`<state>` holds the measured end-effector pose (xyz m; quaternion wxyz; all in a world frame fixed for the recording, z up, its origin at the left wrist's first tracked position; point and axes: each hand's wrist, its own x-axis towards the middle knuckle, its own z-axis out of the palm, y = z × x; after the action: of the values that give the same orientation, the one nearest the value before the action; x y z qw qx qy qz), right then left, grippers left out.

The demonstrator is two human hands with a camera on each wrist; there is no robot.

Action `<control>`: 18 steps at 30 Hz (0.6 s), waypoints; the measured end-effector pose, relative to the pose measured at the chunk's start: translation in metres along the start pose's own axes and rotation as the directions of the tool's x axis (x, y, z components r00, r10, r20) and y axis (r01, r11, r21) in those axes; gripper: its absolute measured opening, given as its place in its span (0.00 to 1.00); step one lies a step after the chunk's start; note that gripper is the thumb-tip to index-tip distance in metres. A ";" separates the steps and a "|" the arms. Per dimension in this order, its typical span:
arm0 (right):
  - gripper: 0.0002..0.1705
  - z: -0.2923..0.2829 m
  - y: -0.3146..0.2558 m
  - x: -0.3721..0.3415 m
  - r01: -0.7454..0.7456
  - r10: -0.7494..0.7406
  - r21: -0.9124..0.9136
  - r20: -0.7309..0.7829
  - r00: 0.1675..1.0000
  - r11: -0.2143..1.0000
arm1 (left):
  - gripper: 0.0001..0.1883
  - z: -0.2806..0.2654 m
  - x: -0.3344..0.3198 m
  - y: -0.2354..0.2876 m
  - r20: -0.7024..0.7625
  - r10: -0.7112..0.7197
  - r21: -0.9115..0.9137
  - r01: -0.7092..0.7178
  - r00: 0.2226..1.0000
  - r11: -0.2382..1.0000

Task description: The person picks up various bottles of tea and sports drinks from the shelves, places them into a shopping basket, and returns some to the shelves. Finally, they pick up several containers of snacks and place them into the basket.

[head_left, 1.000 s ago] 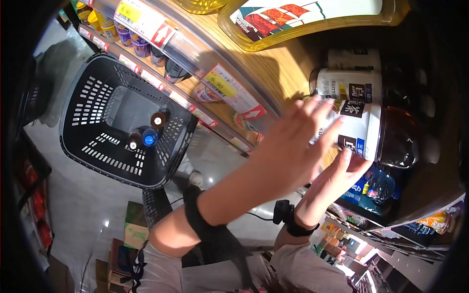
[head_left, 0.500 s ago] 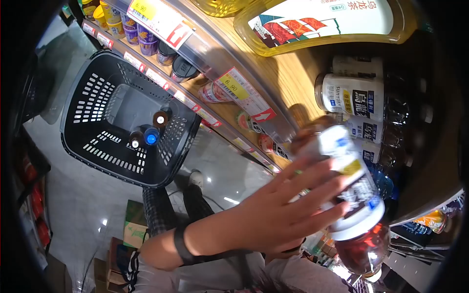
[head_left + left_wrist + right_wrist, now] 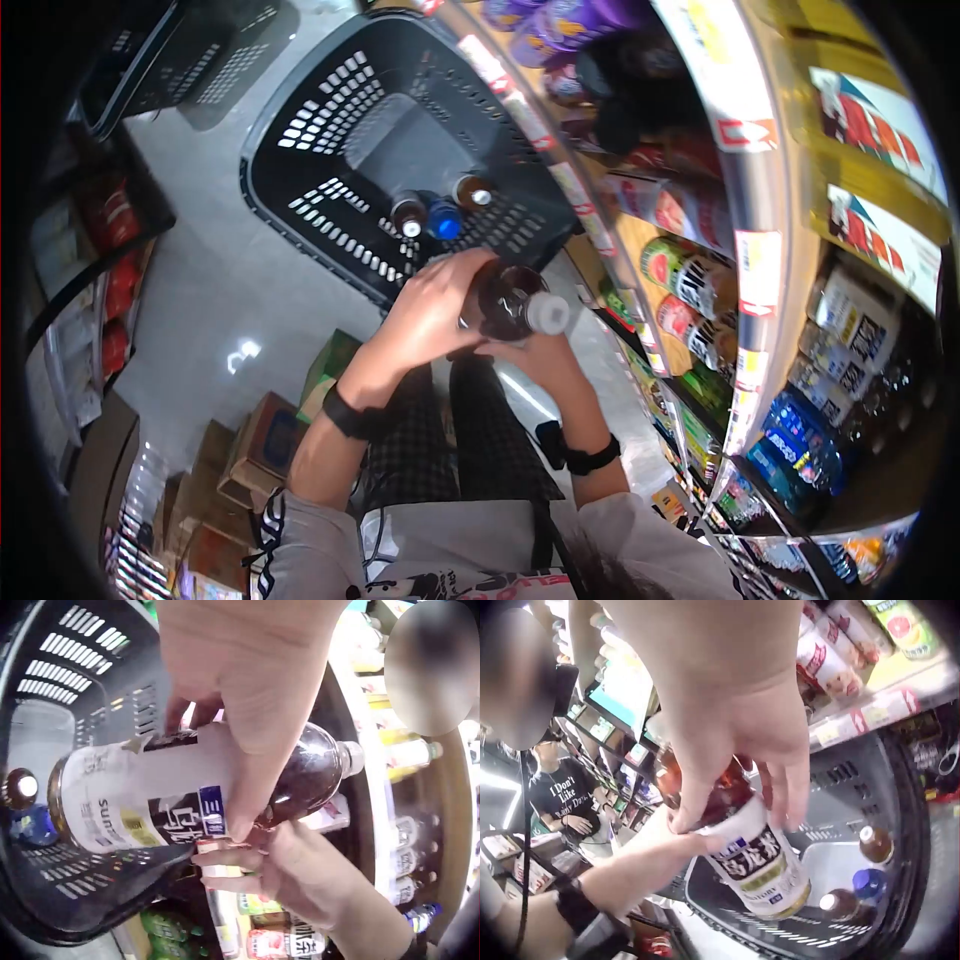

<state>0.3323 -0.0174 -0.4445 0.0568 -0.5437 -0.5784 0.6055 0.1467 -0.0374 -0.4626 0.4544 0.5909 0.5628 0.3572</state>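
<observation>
Gripping a dark bottle mid-frame in curled left hand and right hand, by the basket's lower rim, with room inside above three bottles.

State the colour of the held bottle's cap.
The cap is white, seen best in the head view.

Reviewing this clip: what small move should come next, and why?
Probably lower the bottle base-first into the basket: the left grip and right grip both hold it, its base points toward the basket's opening, and three bottles already sit inside.
</observation>
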 end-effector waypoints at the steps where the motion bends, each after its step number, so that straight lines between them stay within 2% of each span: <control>1: 0.49 0.003 -0.003 0.008 -0.017 0.015 0.079 0.023 1.000 0.997 | 0.35 0.000 -0.004 -0.017 -0.025 -0.032 0.029 0.033 0.999 0.999; 2: 0.49 0.006 -0.007 0.017 -0.037 0.030 0.156 0.043 0.999 0.987 | 0.37 -0.004 -0.007 -0.030 -0.038 -0.063 0.054 0.065 0.997 0.996; 3: 0.43 0.008 -0.010 0.027 -0.037 0.035 0.049 0.039 0.999 0.998 | 0.38 -0.008 -0.008 -0.042 -0.026 -0.100 0.092 0.102 0.995 0.990; 5: 0.38 0.019 -0.002 0.052 -0.062 0.060 -0.031 -0.045 0.997 0.998 | 0.39 -0.015 -0.008 -0.062 -0.001 -0.183 0.099 0.182 0.983 0.978; 6: 0.35 0.025 -0.004 0.065 -0.075 0.068 -0.072 -0.089 0.994 0.995 | 0.39 -0.015 -0.006 -0.073 -0.037 -0.181 0.118 0.185 0.983 0.976; 7: 0.25 0.031 -0.012 0.075 -0.057 0.033 -0.180 -0.132 0.991 0.982 | 0.39 -0.013 -0.004 -0.083 -0.072 -0.179 0.137 0.188 0.981 0.973; 9: 0.21 0.038 -0.016 0.095 -0.016 -0.030 -0.263 -0.171 0.985 0.965 | 0.40 -0.009 0.001 -0.101 -0.131 -0.204 0.150 0.223 0.970 0.963; 11: 0.17 0.041 -0.026 0.113 0.037 -0.113 -0.368 -0.188 0.976 0.929 | 0.41 -0.011 0.007 -0.116 -0.176 -0.160 0.182 0.192 0.971 0.964; 12: 0.17 0.043 -0.023 0.122 0.051 -0.117 -0.349 -0.170 0.979 0.936 | 0.41 -0.012 0.011 -0.122 -0.199 -0.136 0.197 0.175 0.971 0.965; 13: 0.16 0.044 -0.018 0.130 0.064 -0.120 -0.330 -0.152 0.981 0.942 | 0.40 -0.012 0.013 -0.126 -0.179 -0.166 0.227 0.205 0.970 0.952; 15: 0.16 0.046 -0.023 0.141 0.096 -0.130 -0.295 -0.098 0.987 0.951 | 0.39 -0.010 0.017 -0.128 -0.234 -0.197 0.350 0.272 0.952 0.897; 16: 0.17 0.053 -0.019 0.148 0.138 -0.189 -0.353 -0.115 0.975 0.925 | 0.38 -0.009 0.019 -0.129 -0.264 -0.208 0.409 0.305 0.942 0.860; 17: 0.17 0.062 -0.009 0.155 0.175 -0.247 -0.410 -0.131 0.960 0.895 | 0.37 -0.003 0.016 -0.138 -0.284 -0.293 0.317 0.378 0.913 0.870; 18: 0.18 0.072 0.001 0.162 0.208 -0.306 -0.466 -0.144 0.941 0.860 | 0.36 -0.005 0.015 -0.139 -0.275 -0.328 0.355 0.413 0.904 0.839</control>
<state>0.2156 0.0496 -0.5600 0.0734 -0.5212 -0.7592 0.3828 0.0957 -0.0285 -0.5931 0.3229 0.5118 0.7717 0.1957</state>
